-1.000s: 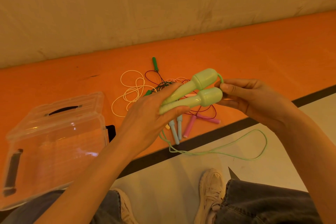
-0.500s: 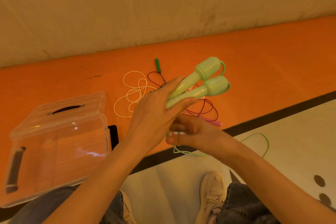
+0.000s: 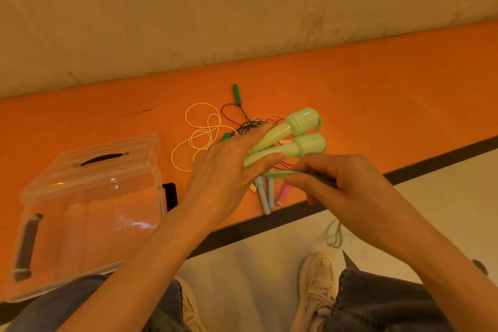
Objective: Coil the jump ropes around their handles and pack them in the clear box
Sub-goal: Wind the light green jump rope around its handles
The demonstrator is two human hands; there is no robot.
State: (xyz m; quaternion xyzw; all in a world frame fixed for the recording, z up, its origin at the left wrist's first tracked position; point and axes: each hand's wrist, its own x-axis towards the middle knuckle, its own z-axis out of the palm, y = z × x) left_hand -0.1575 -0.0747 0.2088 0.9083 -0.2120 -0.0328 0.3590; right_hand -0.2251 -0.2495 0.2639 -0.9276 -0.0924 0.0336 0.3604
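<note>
My left hand [image 3: 225,172] grips two light green jump rope handles [image 3: 292,137] side by side, their thick ends pointing up and right. My right hand [image 3: 342,186] pinches the light green rope [image 3: 277,174] just below the handles; a blurred loop of it [image 3: 334,236] hangs under my wrist. On the orange mat lies a tangle of other ropes: a cream rope [image 3: 200,132], a dark green handle [image 3: 236,93], two light blue handles [image 3: 265,195] and a pink handle [image 3: 283,194]. The clear box [image 3: 89,205] stands at the left with its lid on.
The orange mat [image 3: 377,94] runs along a beige wall [image 3: 242,8]. A black stripe [image 3: 269,219] borders it, with pale floor nearer me. My jeans and a white shoe [image 3: 318,286] fill the bottom edge.
My right hand has moved from under my left hand out to the right, pulling the green rope across below the handles. The rope loop on the floor has shrunk toward my wrist.
</note>
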